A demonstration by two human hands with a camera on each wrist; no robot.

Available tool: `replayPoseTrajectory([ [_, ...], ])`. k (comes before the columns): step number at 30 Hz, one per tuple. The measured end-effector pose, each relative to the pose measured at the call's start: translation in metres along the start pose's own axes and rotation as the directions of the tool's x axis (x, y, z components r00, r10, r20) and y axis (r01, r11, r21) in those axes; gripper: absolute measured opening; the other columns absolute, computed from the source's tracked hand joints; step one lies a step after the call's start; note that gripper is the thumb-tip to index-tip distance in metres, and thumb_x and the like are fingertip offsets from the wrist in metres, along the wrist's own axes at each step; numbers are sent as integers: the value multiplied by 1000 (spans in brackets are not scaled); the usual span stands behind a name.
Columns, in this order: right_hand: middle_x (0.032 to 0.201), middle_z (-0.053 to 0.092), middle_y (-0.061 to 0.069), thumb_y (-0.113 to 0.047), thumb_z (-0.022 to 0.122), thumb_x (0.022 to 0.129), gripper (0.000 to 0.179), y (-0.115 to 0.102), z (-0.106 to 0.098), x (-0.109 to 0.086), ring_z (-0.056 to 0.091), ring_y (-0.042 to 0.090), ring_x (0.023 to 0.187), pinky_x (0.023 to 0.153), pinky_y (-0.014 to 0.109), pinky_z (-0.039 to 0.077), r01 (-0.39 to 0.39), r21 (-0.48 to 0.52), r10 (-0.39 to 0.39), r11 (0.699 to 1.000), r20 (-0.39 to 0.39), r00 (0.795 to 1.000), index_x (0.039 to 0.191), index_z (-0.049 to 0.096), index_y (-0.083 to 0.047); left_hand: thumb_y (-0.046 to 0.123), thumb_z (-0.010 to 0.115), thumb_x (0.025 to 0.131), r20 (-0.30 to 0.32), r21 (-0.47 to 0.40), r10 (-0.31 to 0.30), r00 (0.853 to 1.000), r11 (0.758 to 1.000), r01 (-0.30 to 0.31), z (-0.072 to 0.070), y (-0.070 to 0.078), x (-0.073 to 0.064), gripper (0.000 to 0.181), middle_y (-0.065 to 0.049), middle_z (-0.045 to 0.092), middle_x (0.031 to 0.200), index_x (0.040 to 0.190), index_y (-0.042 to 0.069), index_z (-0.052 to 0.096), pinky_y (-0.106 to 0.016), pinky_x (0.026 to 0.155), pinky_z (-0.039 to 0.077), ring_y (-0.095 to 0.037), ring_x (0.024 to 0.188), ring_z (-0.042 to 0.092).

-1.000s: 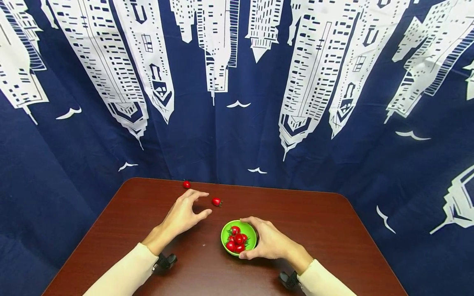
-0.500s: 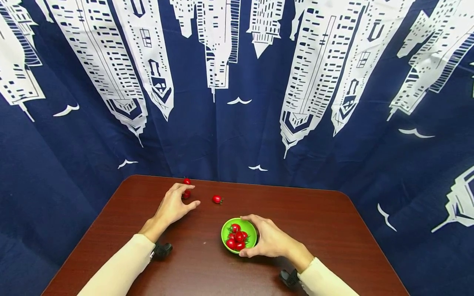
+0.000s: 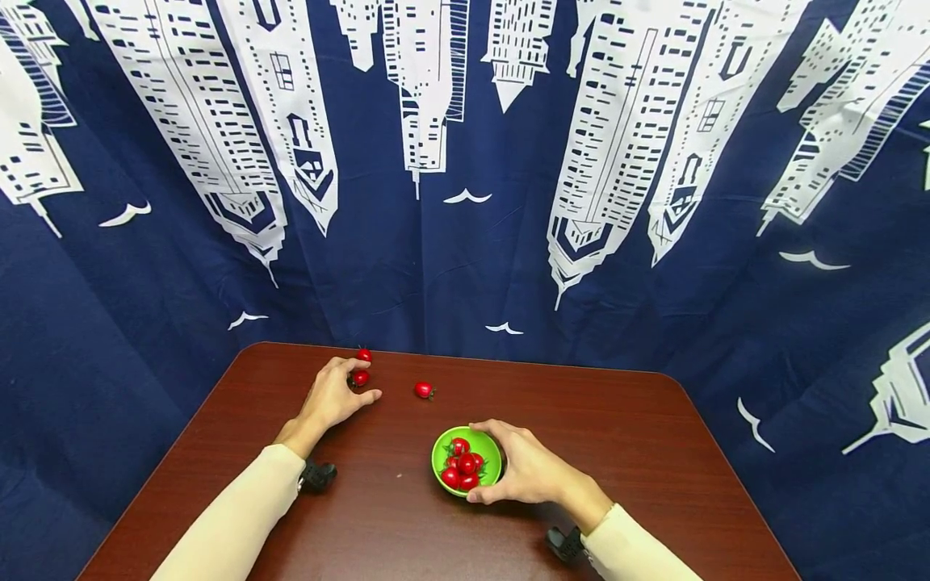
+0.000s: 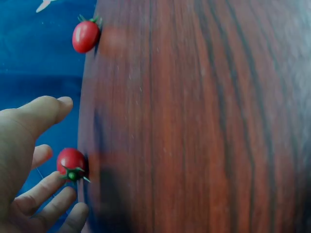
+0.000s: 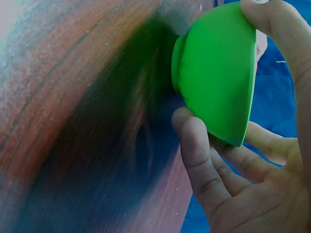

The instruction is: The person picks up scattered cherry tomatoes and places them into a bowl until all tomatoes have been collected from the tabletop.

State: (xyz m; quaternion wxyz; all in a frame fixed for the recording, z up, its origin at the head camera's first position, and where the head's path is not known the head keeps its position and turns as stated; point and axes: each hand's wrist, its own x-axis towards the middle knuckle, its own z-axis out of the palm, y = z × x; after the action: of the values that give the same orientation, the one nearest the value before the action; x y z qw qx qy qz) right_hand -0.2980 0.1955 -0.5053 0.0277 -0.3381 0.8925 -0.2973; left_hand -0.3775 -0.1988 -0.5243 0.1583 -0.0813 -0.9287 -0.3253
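My left hand (image 3: 330,401) reaches over the far left of the table, thumb and fingers spread apart. A red cherry tomato (image 3: 360,378) lies between thumb and fingers, with a gap on the thumb side. Whether a fingertip touches it I cannot tell. In the left wrist view a tomato (image 4: 71,164) with a green stem shows near the fingertips. My right hand (image 3: 534,468) grips the rim and side of a small green bowl (image 3: 438,476). Several cherry tomatoes (image 3: 466,463) sit in it. From the right wrist, only the bowl's outer wall (image 5: 218,73) is visible.
Another cherry tomato (image 3: 364,354) lies at the table's back edge, just beyond my left fingers. One more (image 3: 425,390) rests to the right of that hand. A dark blue cloth (image 3: 436,266) with white buildings hangs behind the brown table (image 3: 581,411).
My left hand has moved left and slightly farther back, from beside the right-hand loose tomato to around another one, uncovering it. The right hand and the bowl have stayed in place.
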Motion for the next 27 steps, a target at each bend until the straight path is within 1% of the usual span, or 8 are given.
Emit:
replayPoseTrajectory([
  [8, 142, 79, -3, -56, 105, 81, 99, 0, 0, -2, 78, 13, 123, 114, 38, 65, -2, 4, 2, 1000, -2, 1000, 157, 64, -9, 20, 101, 90, 23, -19, -10, 1000, 1000, 11, 3, -10, 5, 55, -29, 77, 130, 137, -1, 81, -62, 104, 65, -45, 113, 76],
  [13, 142, 79, -3, -56, 104, 81, 99, 0, 1, -2, 77, 14, 124, 114, 38, 65, -12, 13, 12, 1000, -2, 1000, 158, 64, -10, 15, 97, 93, 54, -45, -43, 998, 998, 45, 5, -9, 8, 49, -26, 78, 129, 136, 0, 81, -59, 105, 66, -43, 112, 78],
  [17, 143, 79, -3, -56, 105, 81, 99, 0, 2, -1, 77, 13, 124, 114, 38, 65, -15, 15, 15, 1000, 2, 1000, 159, 64, -10, 13, 96, 92, 31, -51, -14, 999, 999, 15, 9, -15, 10, 38, -22, 81, 118, 127, 4, 84, -50, 95, 69, -36, 102, 81],
  [20, 144, 78, -3, -55, 105, 81, 98, -1, 2, -1, 77, 13, 124, 113, 37, 65, -13, 11, 13, 1000, 4, 1000, 158, 64, -10, 13, 97, 89, -4, -60, 30, 1000, 998, -30, 18, -30, 15, 31, -17, 84, 107, 118, 8, 87, -38, 83, 68, -26, 89, 80],
  [22, 143, 78, -3, -55, 105, 81, 98, -1, 2, -1, 77, 13, 124, 114, 38, 65, -14, 10, 14, 1000, 4, 1000, 158, 64, -10, 14, 98, 89, 11, -55, 28, 1000, 998, -28, 24, -42, 20, 29, -14, 85, 105, 116, 11, 88, -37, 83, 67, -21, 87, 79],
  [24, 144, 78, -3, -56, 104, 81, 98, -1, 2, -1, 77, 14, 124, 114, 38, 65, -12, 2, 12, 1000, 2, 1000, 158, 64, -10, 16, 99, 88, 5, -45, 32, 999, 998, -31, 32, -53, 24, 29, -9, 86, 102, 115, 13, 89, -30, 80, 65, -13, 84, 77],
  [25, 143, 78, -3, -56, 104, 81, 98, -1, 1, -1, 77, 14, 124, 114, 38, 65, -11, 2, 11, 1000, 1, 1000, 158, 64, -10, 16, 99, 88, 21, -48, 12, 1000, 999, -11, 29, -48, 23, 30, -10, 86, 104, 116, 12, 89, -32, 84, 66, -14, 86, 78],
  [27, 143, 79, -2, -56, 104, 81, 98, 0, 0, -1, 77, 14, 124, 114, 39, 65, -3, 0, 3, 1000, -3, 1000, 158, 64, -9, 14, 98, 89, 15, -58, 22, 1000, 998, -21, 30, -50, 24, 29, -12, 85, 103, 116, 11, 89, -33, 82, 66, -16, 86, 78],
])
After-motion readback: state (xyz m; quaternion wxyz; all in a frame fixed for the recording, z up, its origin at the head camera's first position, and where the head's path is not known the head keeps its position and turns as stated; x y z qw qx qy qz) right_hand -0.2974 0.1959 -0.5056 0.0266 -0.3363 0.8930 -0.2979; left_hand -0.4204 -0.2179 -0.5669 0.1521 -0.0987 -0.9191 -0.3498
